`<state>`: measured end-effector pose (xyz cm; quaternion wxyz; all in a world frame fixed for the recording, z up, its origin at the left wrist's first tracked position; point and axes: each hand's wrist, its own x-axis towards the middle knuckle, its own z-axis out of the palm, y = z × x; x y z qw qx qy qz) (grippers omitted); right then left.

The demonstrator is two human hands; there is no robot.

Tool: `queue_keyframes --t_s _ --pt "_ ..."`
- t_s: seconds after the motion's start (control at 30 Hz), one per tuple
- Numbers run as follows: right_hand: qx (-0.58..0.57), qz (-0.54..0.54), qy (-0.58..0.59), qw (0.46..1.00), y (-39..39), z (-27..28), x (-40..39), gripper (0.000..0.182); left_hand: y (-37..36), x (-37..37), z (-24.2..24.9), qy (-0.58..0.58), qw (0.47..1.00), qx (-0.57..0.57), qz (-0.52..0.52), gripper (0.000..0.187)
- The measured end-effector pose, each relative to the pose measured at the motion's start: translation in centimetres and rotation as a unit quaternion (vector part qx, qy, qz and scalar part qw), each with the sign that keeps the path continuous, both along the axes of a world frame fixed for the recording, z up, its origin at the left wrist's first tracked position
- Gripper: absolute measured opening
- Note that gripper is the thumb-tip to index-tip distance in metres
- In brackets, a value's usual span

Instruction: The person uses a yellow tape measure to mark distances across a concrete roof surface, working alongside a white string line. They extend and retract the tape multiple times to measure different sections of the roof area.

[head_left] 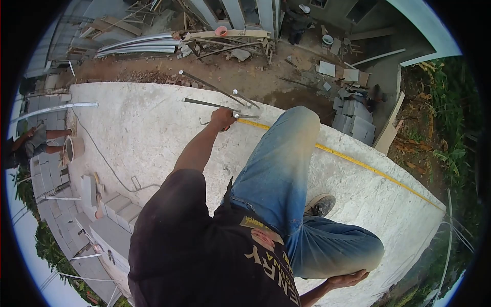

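My left hand (223, 118) is closed at the near end of a yellow tape measure (358, 162), beside a short upright pipe with a pale round end. The tape lies stretched along the pale concrete slab (143, 123), passing behind my raised knee and reaching toward the slab's right corner. Dark metal pipes (209, 104) stick up from the slab around that hand. My right hand (348, 280) rests against my bent lower knee, fingers stretched out and holding nothing visible. The exact grip of my left fingers is partly hidden.
The slab's edge drops to ground level, where a person (299, 23), planks and grey blocks (354, 123) are. At left, another person stands by a bucket (74, 147). A bent thin rod (105, 161) and light blocks (121, 211) lie on the slab.
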<state>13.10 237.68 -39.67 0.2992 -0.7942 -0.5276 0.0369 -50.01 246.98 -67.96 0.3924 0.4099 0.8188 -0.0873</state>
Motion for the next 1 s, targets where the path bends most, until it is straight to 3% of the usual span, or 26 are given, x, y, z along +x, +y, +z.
queue_keyframes --t_s 0.07,0.13,0.37,0.43,0.5,0.6,0.63,0.7,0.73,0.87,1.0 --pt "-0.032 0.029 -0.040 0.998 0.2 0.5 -0.8 0.083 0.0 -0.2 -0.5 0.010 1.000 0.001 -0.013 0.038" --pt "0.024 -0.035 0.033 0.999 0.5 0.9 -2.1 0.064 0.1 -0.2 -0.6 0.020 0.999 0.004 -0.027 0.038" --pt "0.039 0.023 0.035 0.998 1.0 0.6 -2.2 0.064 0.2 0.4 0.4 0.007 1.000 0.001 -0.008 0.036" --pt "0.015 -0.029 0.119 0.992 2.2 1.6 -4.4 0.066 -0.1 1.5 1.0 -0.005 1.000 -0.019 0.004 0.036" --pt "0.020 -0.003 0.096 0.995 2.6 0.7 -3.8 0.066 -0.7 2.3 0.9 0.100 0.991 0.093 -0.014 0.037" --pt "0.027 0.041 0.079 0.996 4.2 -0.2 -3.0 0.067 -0.7 2.9 1.0 0.084 0.996 0.042 0.012 0.037" --pt "0.008 0.045 0.129 0.991 5.0 0.0 -3.3 0.066 -1.1 3.3 1.5 0.096 0.995 0.033 -0.007 0.035" --pt "-0.047 0.024 0.209 0.976 6.9 1.5 -4.4 0.065 -1.9 4.0 3.7 0.100 0.995 0.003 -0.027 0.030" --pt "-0.085 0.003 0.240 0.967 8.0 2.6 -5.0 0.064 -2.8 4.3 4.3 0.126 0.983 -0.019 -0.130 0.024" --pt "-0.196 0.000 0.296 0.935 10.0 5.3 -5.1 0.061 -5.7 6.6 10.2 0.109 0.988 -0.014 -0.105 0.017" --pt "-0.310 0.019 0.324 0.894 9.9 9.1 -4.0 0.059 -7.7 7.8 18.1 0.118 0.980 0.007 -0.158 0.019"
